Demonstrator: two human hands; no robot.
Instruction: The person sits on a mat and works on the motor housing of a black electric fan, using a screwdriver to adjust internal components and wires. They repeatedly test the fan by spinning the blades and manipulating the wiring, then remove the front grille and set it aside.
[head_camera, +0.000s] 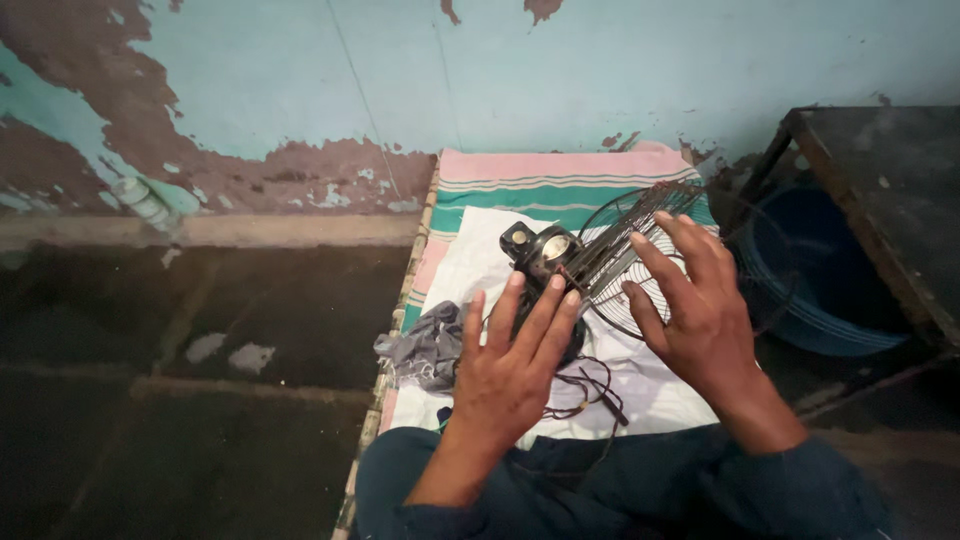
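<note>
I observe the left hand (510, 365) laid flat, fingers spread and extended, over the dark base of a small fan motor (541, 252). It rests on the housing without closing around it. The right hand (695, 300) is likewise flat and unclenched, its fingers pressing on the wire fan guard (630, 250), which is still mounted at the front of the motor and tilts up to the right. The two hands are apart, one on either side of the assembly.

The fan lies on a white cloth (470, 270) over a striped mat (560, 180), just ahead of my knees. Loose wires (585, 385) trail from under the left hand; a grey rag (425, 345) lies beside it. A blue tub (815, 280) stands under a dark table (890, 190) at the right.

My judgement: the work is at the steadying stage, motor braced while the guard is positioned. The next move calls for a firm hold on the motor body and an even grip on the guard rim, keeping the wires out of the way.
</note>
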